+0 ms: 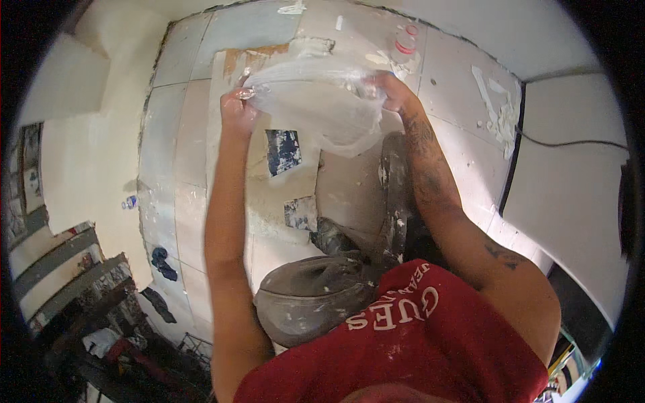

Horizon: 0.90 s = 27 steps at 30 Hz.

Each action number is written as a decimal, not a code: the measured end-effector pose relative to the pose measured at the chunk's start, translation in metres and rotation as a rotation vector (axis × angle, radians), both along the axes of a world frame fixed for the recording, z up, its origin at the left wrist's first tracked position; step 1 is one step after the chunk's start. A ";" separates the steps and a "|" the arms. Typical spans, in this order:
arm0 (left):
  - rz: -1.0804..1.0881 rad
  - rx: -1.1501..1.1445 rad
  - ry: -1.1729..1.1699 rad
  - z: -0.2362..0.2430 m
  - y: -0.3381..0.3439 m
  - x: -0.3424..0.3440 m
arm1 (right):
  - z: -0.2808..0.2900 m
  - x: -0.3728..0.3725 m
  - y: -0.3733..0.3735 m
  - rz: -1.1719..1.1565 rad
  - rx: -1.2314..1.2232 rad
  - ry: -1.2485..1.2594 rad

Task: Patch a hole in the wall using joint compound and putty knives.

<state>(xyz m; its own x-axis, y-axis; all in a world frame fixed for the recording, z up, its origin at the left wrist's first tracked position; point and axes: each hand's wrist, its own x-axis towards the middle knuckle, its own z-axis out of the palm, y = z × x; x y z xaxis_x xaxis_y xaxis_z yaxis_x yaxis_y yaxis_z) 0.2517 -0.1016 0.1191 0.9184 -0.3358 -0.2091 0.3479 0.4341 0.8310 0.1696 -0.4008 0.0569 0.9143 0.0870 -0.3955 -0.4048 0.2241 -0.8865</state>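
A thin, translucent plastic sheet or bag (312, 101) is stretched between my two hands near the top middle of the view. My left hand (238, 107) pinches its left side, and my right hand (390, 91) grips its right side. Beneath it lies a stained pale board or sheet (269, 188) on the tiled floor, with dark, paint-smeared patches (282, 151) on it. My paint-spattered grey clothing (309, 302) shows at the lower middle, beside my red top.
Red rings (404, 47) and white scraps (492, 107) lie on the tiles. A dark cable (571, 144) runs to the right. A small bottle (129, 202) and dark cloth (163, 264) lie left. Stacked dark items (60, 289) fill the lower left.
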 end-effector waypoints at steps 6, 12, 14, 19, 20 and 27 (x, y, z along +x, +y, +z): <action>0.172 0.144 -0.158 -0.066 0.021 -0.027 | -0.019 -0.007 0.006 0.087 -0.377 0.011; -0.327 0.706 -0.192 -0.059 0.004 -0.048 | -0.072 0.002 -0.011 0.082 -0.843 -0.563; -0.419 0.855 -0.194 -0.050 -0.011 -0.056 | -0.088 0.024 -0.010 -0.261 0.044 -0.339; -0.459 0.844 0.082 -0.047 -0.016 -0.059 | -0.095 0.037 -0.013 -0.384 0.279 0.198; -0.465 0.818 0.141 -0.050 -0.013 -0.058 | -0.089 0.033 -0.014 -0.180 -0.520 -0.193; -0.573 0.908 -0.623 -0.091 -0.001 -0.066 | -0.029 -0.006 -0.041 0.124 -0.882 0.131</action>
<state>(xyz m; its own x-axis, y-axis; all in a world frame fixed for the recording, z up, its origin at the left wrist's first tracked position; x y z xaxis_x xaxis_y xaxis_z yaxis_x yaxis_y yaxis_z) 0.1853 -0.1028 0.0279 0.7135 -0.6830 -0.1563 -0.2643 -0.4689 0.8428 0.1634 -0.4421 0.0276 0.8617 -0.2021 -0.4655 -0.4903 -0.5681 -0.6609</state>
